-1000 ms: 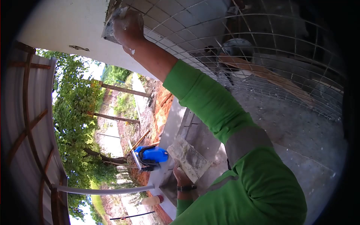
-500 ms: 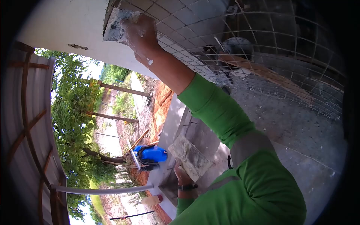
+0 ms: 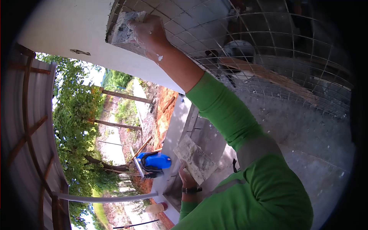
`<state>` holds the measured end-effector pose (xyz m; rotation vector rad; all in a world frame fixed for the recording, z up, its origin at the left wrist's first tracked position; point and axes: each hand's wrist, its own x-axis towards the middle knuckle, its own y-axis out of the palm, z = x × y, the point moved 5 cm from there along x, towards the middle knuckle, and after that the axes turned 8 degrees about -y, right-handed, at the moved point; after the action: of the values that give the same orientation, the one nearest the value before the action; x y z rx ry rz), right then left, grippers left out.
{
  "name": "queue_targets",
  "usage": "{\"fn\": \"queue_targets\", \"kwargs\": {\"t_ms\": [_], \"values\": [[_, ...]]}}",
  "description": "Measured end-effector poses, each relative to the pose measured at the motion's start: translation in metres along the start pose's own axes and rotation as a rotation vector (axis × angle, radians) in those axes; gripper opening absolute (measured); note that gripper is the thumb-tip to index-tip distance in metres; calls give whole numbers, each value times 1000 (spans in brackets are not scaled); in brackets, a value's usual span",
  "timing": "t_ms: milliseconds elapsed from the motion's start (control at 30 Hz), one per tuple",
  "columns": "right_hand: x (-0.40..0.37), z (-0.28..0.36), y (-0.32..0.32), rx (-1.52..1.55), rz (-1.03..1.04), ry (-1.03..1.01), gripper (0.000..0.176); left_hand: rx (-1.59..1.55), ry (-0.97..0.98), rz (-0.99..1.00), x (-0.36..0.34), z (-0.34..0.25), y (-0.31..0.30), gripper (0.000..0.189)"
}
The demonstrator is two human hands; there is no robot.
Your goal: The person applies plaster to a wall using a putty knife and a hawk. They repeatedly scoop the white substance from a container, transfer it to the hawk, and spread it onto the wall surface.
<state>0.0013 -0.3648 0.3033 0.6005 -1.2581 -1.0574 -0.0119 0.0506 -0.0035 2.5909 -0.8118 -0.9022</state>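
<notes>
Right hand point(image 3: 148, 32), gripping a flat tool point(image 3: 125, 30), has moved down the wall point(image 3: 73, 28); left hand point(image 3: 186, 178) holds a board point(image 3: 195, 159).

From my remote station I record a building site, partly open to the outdoors. I take the wire mesh point(image 3: 326, 102) as landmark. Behind it I note a bucket point(image 3: 238, 50) and a long wooden board point(image 3: 268, 74), seen through the wires. Beside it lies a rough concrete floor point(image 3: 303, 142) spattered with pale specks. Adjoining it is a pale wall point(image 3: 69, 30) with a ragged, unfinished edge. Well apart from it I observe ribbed roof sheeting point(image 3: 13, 103) on brown framing point(image 3: 26, 92), exposed orange soil point(image 3: 165, 111), wooden posts point(image 3: 124, 96) and leafy trees point(image 3: 73, 111).
</notes>
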Motion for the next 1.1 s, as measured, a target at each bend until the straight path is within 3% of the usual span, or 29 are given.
{"fn": "queue_targets", "kwargs": {"t_ms": [67, 167, 300, 533, 633, 700, 833, 1100], "values": [[9, -55, 17, 208, -78, 251, 22, 15, 4, -2, -3, -1, 3, 57], [15, -76, 35, 314, -113, 406, 20, 37, 14, 1, -7, -1, 8, 57], [30, -65, 47, 352, -79, 282, 11, 44, 16, -8, -9, 0, 8, 57], [26, -21, 35, 428, -95, 220, 12, 42, -8, -2, -8, 4, 11, 58], [21, 3, 27, 451, -222, 204, 7, 48, -21, 7, -7, 5, 16, 58], [22, 24, 20, 497, -11, 58, 12, 48, -27, 14, -6, 5, 18, 58], [25, 45, 15, 556, -52, 43, 19, 53, -46, 35, -2, 6, 24, 58], [17, 79, -25, 571, 98, 10, 11, 90, -91, 58, 7, 11, 44, 58]]}}
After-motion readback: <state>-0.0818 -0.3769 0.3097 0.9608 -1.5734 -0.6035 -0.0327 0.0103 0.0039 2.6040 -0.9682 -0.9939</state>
